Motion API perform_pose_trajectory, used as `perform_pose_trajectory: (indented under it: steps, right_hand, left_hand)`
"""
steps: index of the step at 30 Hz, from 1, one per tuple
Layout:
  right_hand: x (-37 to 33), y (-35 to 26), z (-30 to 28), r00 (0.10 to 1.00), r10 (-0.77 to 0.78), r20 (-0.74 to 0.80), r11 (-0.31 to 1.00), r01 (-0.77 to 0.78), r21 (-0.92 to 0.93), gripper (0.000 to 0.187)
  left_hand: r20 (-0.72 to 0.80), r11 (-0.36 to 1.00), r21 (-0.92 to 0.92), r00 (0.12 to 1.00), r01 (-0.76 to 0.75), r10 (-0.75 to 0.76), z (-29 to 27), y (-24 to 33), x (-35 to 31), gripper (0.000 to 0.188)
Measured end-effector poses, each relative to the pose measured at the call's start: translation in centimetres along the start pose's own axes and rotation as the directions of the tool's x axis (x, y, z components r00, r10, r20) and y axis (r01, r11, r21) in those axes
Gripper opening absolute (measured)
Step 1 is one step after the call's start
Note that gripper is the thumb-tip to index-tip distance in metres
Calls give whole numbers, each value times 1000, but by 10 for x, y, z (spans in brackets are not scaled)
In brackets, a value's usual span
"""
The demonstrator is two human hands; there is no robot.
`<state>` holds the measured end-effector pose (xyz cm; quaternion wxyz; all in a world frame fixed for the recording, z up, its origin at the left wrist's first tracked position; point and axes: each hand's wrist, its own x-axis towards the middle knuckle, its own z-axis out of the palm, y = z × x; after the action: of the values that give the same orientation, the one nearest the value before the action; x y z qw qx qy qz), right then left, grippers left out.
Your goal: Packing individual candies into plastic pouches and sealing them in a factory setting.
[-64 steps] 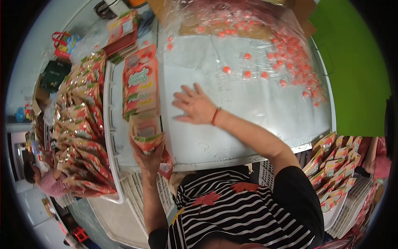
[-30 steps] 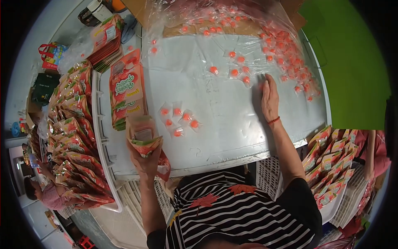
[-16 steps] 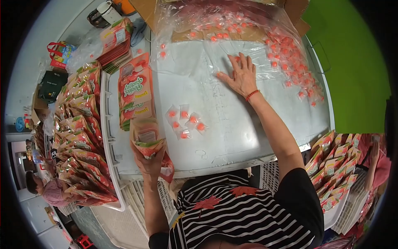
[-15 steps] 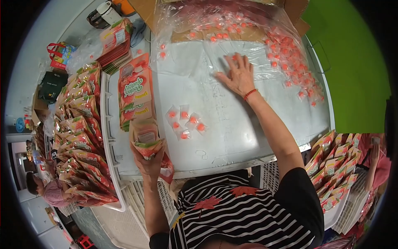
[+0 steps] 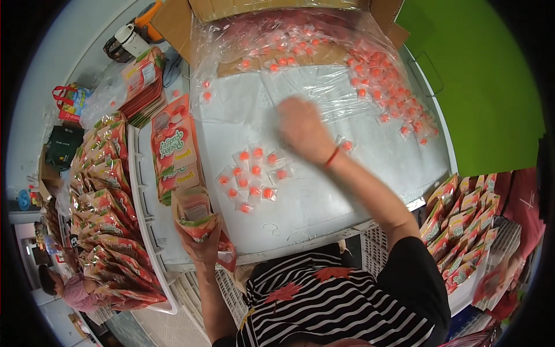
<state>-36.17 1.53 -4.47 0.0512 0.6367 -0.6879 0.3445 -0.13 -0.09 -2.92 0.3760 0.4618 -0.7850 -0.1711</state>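
Cupping in curled left hand (image 5: 205, 248) a floppy-looking snack pouch (image 5: 198, 228), best gripped low down, with right hand (image 5: 306, 130) too blurred to tell.

More round, orange-red sweets in clear plastic wrappers (image 5: 256, 170)
Six have become about a dozen, newcomers at twelve to two o'clock; the bare right hand (image 5: 302, 128) has drawn nearer, toward their one o'clock.

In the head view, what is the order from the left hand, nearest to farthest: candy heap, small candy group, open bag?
1. Open bag, held in the left hand.
2. Small candy group, to the right and farther forward.
3. Candy heap, at upper right.
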Motion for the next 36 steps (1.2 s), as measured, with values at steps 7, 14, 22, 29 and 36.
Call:
perform_pose_trajectory:
  steps: [7,14,22,29,36]
  right_hand:
    - [-24,182,-75,961,203,-188,898,-259,-356,34]
    - [-38,118,-77,917,399,16,888,-390,245,40]
    - [-97,153,-130,652,749,-120,498,-434,751,41]
    - [-65,93,-112,866,493,-85,846,-455,277,38]
    - [-51,112,-69,983,110,150,985,-88,-147,45]
  left_hand:
    - [-10,999,-35,1000,-28,27,7,1,-4,95]
    - [74,996,-58,995,66,-61,7,15,12,88]
    - [34,995,-89,999,35,-32,10,1,2,86]
    - [50,1000,-5,998,-30,30,7,19,14,86]
    - [59,997,-66,998,-31,35,10,23,12,86]
